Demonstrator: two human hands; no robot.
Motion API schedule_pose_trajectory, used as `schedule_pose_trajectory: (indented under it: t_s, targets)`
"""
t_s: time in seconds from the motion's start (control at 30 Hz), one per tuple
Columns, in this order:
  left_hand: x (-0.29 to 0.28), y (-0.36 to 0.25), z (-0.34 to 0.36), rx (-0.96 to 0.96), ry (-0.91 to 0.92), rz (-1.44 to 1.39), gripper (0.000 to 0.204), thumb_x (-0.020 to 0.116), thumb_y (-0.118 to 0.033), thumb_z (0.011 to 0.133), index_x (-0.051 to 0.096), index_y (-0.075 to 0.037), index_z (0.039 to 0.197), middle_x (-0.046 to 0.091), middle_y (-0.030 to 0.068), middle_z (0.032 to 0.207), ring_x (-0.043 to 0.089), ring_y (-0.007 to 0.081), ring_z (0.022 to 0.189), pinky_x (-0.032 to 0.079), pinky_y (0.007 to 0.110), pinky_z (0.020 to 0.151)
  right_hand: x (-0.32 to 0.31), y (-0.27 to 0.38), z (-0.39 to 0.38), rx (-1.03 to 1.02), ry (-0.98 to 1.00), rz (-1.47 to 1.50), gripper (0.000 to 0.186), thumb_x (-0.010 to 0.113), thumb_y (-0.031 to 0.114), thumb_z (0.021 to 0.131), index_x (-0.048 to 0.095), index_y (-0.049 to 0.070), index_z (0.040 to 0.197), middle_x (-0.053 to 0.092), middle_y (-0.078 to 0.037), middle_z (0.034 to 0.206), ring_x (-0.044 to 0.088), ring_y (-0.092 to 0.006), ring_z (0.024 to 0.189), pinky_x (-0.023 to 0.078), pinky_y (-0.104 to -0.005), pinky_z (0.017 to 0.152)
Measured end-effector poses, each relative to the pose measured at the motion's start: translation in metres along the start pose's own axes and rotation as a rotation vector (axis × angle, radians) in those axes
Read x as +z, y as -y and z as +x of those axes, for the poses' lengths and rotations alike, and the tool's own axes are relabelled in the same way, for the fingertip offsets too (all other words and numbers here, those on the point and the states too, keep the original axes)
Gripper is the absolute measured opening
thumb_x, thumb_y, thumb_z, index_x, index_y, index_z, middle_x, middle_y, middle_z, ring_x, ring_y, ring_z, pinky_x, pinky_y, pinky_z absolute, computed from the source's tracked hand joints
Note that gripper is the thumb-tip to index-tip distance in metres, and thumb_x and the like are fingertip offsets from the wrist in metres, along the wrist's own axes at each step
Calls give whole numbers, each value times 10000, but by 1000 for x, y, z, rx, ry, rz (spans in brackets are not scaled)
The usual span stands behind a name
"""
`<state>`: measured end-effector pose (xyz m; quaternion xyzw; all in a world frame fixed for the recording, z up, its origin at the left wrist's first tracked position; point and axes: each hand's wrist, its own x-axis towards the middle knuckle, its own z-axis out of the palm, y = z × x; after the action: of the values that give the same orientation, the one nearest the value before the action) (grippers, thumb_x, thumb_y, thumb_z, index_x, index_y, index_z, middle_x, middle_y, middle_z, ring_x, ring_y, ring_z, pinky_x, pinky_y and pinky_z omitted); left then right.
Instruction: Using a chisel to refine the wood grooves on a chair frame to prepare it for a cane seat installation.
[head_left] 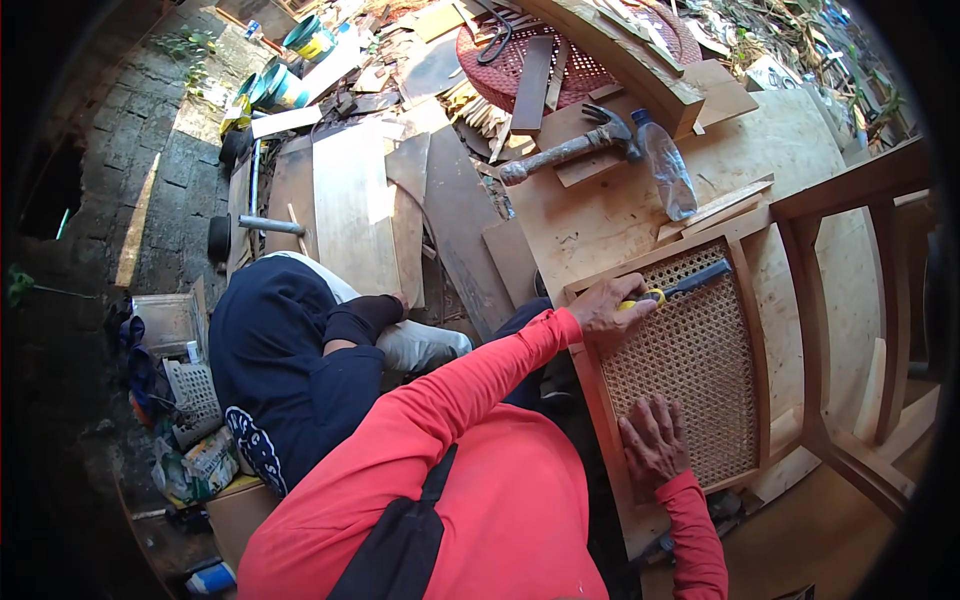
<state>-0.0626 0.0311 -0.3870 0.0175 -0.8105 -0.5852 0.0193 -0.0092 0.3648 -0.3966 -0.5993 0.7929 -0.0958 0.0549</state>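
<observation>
My left hand [606, 308] is wrapped round the yellow and black handle of a chisel [690, 283]. The chisel's dark blade lies over the upper part of a woven cane panel [700, 365], pointing to the right. A brown wooden frame [757, 350] surrounds the cane and belongs to a chair-like piece resting on the worktable. Lower down, my right hand [655, 442] lies on the panel near its lower left side, fingers stretched out and holding nothing. Part of the chisel's handle is hidden by my left fingers.
Beyond the panel, a claw hammer [575, 145], a clear plastic bottle [664, 165] and wood strips lie on the plywood tabletop [560, 225]. Curved wooden slats [808, 310] rise at right. A co-worker in a dark shirt [285, 350] crouches close at left, near scattered boards [350, 190].
</observation>
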Motion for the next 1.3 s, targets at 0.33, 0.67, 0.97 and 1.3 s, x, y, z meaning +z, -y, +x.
schedule_pose_trajectory:
  t_s: [0.33,0.67,0.97,1.3]
  targets:
    - [2,3,-2,-23,51,-7,430,716,-420,974,602,-16,1071,657,160,854,655,262,805,508,389,736,2,-2,-6,-30,-34,-51,542,674,379,927,608,292,1458,394,-161,1645,304,-432,1550,203,-646,1274]
    - [-1,2,-2,-24,41,-22,410,707,-406,994,611,-14,1067,672,132,837,647,206,791,504,368,731,-2,3,2,3,-63,-5,464,667,352,928,683,269,1384,452,-148,1611,337,-410,1535,235,-640,1265]
    - [6,10,-1,5,34,-10,433,735,-418,968,601,-20,1074,672,133,860,643,217,795,505,374,740,0,0,-1,-1,-83,0,440,676,343,910,701,256,1341,470,-158,1592,354,-418,1526,235,-642,1263]
    - [-7,2,-3,-38,79,31,431,795,-384,928,616,-63,1153,633,71,946,597,164,882,498,333,813,-2,-7,13,111,-283,109,498,662,270,948,591,27,1377,522,-224,1501,471,-453,1416,339,-608,1210]
